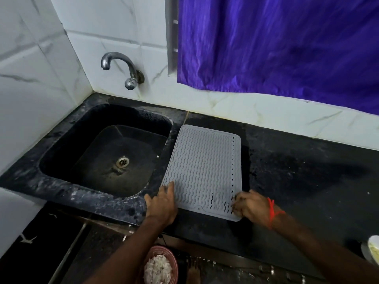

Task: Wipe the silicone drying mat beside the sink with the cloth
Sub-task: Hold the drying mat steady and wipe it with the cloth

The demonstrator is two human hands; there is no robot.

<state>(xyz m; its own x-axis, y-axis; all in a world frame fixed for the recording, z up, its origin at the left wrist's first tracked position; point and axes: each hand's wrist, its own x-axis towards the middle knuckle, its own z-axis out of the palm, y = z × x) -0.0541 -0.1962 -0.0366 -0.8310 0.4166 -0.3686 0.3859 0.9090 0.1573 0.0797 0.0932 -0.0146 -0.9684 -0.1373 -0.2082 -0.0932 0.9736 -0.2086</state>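
Note:
A grey silicone drying mat with wavy ridges lies on the black counter, just right of the sink. My left hand rests on the mat's near left corner, fingers stretched flat over the edge. At the near right corner my right hand has its fingers curled and pinches the mat's edge; the hand is slightly blurred. A red thread is tied round that wrist. No cloth is in view.
The black sink with its drain sits left of the mat, a metal tap on the tiled wall above. A purple curtain hangs behind. Below the counter edge stand a pink bowl and a white object.

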